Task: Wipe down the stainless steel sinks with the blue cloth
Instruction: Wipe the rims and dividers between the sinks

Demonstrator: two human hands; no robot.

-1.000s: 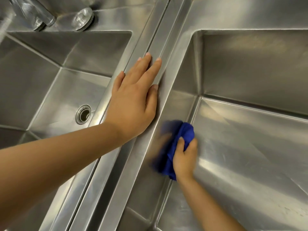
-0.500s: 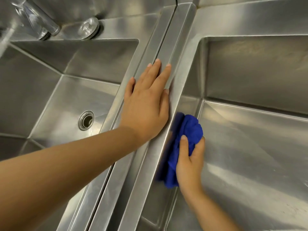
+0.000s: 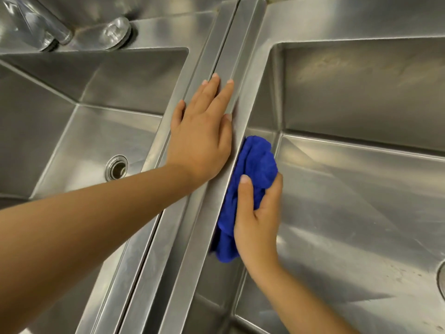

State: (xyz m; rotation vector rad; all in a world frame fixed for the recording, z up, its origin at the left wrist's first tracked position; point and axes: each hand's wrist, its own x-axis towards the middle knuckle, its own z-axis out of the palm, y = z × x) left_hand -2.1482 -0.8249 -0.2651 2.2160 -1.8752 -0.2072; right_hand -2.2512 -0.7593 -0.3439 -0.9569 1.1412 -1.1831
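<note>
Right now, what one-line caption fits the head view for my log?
Right hand holds the blue cloth against the side wall of the right sink; left hand rests flat on the divider ridge.

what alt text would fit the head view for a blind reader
A person's right hand holds a bunched blue cloth against the left inner wall of the right steel sink. Their left hand rests flat on the ridge dividing it from the left sink.

Crumpled blue cloth (image 3: pixel 255 160) pressed against the right steel sink's (image 3: pixel 361 104) left inner wall (just below the rim).
</note>
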